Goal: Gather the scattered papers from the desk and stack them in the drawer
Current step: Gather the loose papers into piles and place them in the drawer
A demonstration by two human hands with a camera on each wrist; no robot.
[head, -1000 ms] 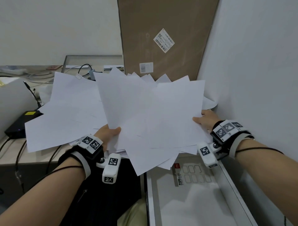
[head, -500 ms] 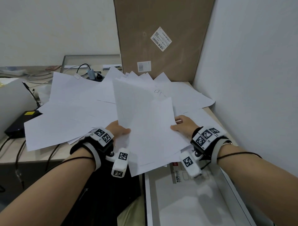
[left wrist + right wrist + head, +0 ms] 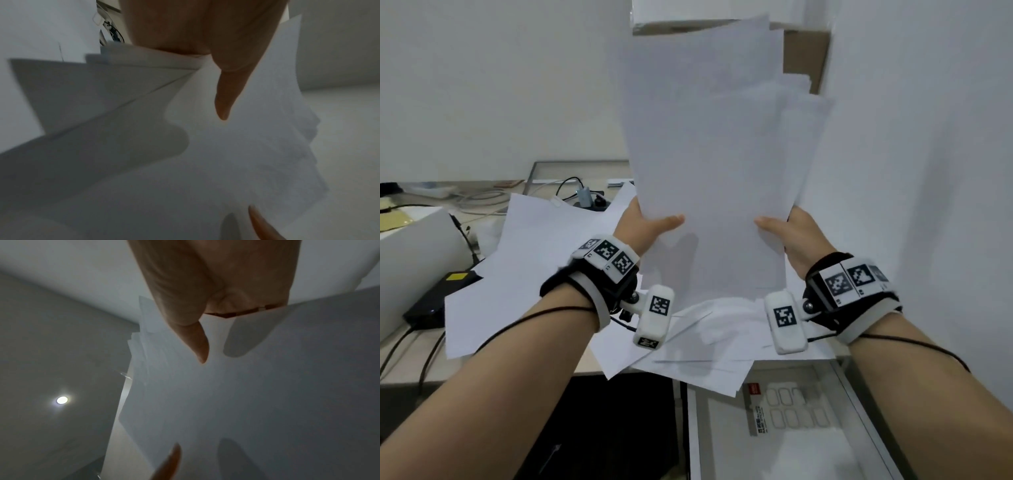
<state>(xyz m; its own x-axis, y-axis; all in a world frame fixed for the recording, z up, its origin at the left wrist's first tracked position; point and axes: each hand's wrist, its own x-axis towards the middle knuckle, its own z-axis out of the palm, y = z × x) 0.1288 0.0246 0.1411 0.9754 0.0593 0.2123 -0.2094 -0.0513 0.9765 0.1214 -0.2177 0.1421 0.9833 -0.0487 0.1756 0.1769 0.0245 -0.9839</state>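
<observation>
White walls box in this corner, and the desk (image 3: 582,366) below is littered with loose papers (image 3: 544,260), several sheets hanging over its front edge. Up front, both hands have a bundle of sheets (image 3: 709,154) raised upright, well above the desk, its top edges ragged and uneven. Left hand (image 3: 643,226) pinches the bundle's left side low down, thumb (image 3: 226,97) flat across the front sheet, fingers out of sight behind. Right hand (image 3: 791,233) mirrors it on the right side, thumb (image 3: 197,344) pressed on the front, fingers hidden behind the paper. From the wrist views the sheets fan apart slightly along the far edges. Down below, at lower right, the drawer (image 3: 856,387) stands open beneath the desk edge, with a small packet bearing a red label (image 3: 756,407) lying inside. At the left of the desk sits a black box with a yellow sticker (image 3: 438,301), cables (image 3: 571,185) trailing at the back. A brown cardboard panel (image 3: 804,51) leans behind the raised bundle.
</observation>
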